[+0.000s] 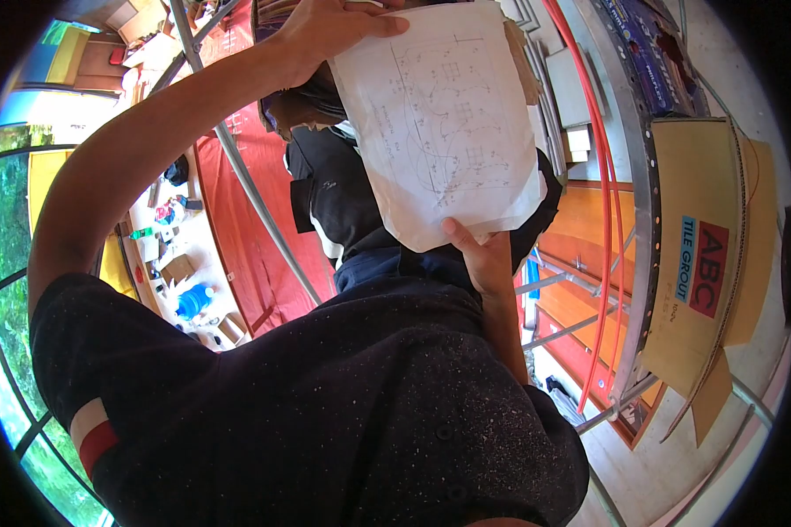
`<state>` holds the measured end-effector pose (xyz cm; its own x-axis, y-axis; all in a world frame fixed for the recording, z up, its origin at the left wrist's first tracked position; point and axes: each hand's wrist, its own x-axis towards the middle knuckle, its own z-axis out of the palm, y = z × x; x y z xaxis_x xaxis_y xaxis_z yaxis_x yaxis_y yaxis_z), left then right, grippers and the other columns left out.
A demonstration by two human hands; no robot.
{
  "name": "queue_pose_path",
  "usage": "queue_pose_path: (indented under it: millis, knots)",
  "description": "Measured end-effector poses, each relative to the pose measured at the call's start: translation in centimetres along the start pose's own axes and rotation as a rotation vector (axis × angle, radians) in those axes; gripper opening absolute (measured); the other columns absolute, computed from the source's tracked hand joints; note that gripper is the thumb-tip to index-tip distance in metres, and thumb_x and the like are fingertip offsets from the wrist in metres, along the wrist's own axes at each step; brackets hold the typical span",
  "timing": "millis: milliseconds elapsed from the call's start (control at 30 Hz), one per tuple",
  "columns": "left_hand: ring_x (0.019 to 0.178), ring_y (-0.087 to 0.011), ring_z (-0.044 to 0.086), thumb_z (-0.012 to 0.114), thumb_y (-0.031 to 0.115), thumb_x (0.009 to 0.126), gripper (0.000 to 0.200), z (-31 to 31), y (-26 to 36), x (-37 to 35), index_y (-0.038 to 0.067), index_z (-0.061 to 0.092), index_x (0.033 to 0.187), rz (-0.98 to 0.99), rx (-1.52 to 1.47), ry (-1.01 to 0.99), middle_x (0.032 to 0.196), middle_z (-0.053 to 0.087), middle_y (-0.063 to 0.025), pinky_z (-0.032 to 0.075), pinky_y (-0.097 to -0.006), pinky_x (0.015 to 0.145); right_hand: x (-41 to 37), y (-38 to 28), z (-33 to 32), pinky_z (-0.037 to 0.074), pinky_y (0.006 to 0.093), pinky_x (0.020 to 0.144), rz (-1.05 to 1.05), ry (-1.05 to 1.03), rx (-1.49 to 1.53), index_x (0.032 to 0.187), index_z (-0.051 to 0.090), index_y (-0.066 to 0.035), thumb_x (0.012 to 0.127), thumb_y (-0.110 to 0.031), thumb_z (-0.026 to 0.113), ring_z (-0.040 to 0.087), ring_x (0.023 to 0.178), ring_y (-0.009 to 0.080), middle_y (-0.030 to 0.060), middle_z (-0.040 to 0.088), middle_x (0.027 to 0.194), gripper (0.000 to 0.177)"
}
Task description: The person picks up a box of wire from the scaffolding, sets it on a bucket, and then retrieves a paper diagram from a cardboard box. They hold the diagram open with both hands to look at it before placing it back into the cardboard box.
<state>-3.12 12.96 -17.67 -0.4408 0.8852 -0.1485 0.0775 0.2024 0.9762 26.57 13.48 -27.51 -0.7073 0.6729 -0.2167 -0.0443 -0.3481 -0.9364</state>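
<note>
A white sheet of paper (pixel 444 132) with handwritten lines and sketches is held up over my lap, its corners cut or folded. My left hand (pixel 338 31) grips its upper left edge, the thumb on the front and the other fingers partly behind. At the bottom edge my right hand (pixel 482 259) pinches the sheet, thumb in front, fingers mostly hidden behind. Brown cardboard (pixel 299 112) shows behind the sheet at its upper left. My dark trousers (pixel 343 189) are visible beneath.
Metal scaffold bars (pixel 255 198) cross at the left. Red cables (pixel 599 140) run down the right, beside a perforated metal edge and a cardboard tile grout box (pixel 690 255). Far below at the left are a red surface (pixel 242 237) and a blue object (pixel 193 300) among scattered items.
</note>
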Motion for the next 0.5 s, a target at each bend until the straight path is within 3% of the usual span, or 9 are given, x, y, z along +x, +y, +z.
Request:
queue_pose_path:
  millis: [500]
  knots:
    - [0.069,-0.0113,0.061,0.072,0.007,0.074,0.029,-0.07,-0.42,0.16,0.001,0.059,0.098,0.003,-0.028,-0.005,0.083,0.066,-0.0087,0.050,-0.0258,0.059,0.08,-0.26,0.28,0.039,0.0305,0.093,-0.024,-0.007,0.053,0.121,0.041,0.000,0.077,-0.006,0.069,0.051,0.104,0.0168,0.0087,0.054,0.111,0.053]
